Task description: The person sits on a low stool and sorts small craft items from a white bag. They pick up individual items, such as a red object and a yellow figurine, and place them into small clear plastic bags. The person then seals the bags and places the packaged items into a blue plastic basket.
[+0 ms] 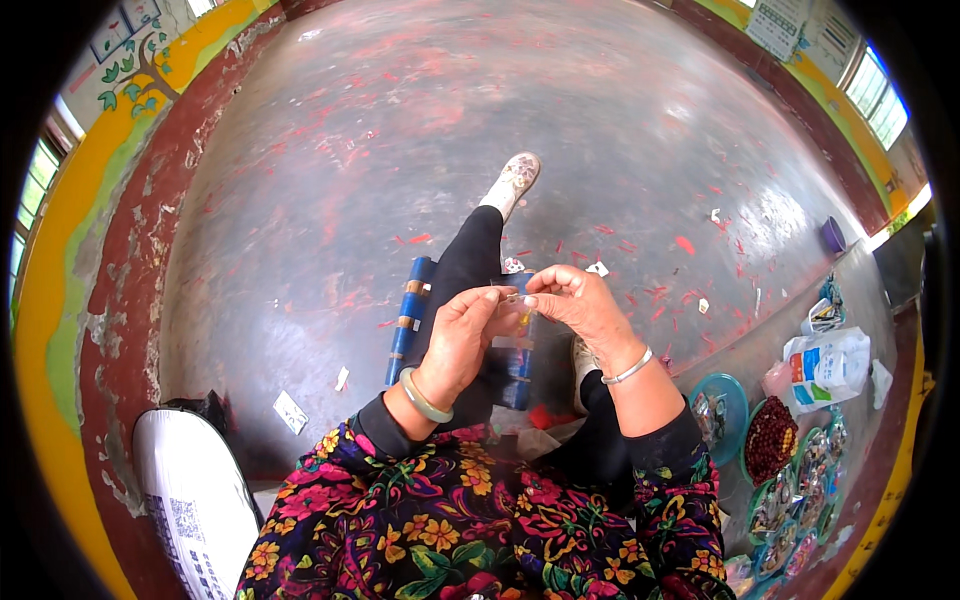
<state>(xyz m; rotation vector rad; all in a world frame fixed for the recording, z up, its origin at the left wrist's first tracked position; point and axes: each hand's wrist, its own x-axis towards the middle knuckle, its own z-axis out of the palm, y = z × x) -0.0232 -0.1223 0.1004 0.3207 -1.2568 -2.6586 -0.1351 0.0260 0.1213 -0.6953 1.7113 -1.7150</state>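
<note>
My left hand [456,338] and my right hand [588,312] meet above my lap, fingertips nearly touching. Both pinch at a tiny, thin item [514,297] between them, too small to name. A pale green bangle [425,398] circles the left wrist, a silver one [628,366] the right. Under and beside the hands are two blue bars with brown bands: the left bar [408,320] lies along my leg, and the right bar [518,372] is partly hidden by the left hand. My black-clad leg [465,250] stretches forward between them.
At the right stand a teal basin [738,388], a basket of dark red beads [772,440], several trays of small items [797,490], a white plastic bag [828,368] and a purple pot [832,235]. A white sack [195,495] rests at lower left. Red scraps [684,244] litter the floor.
</note>
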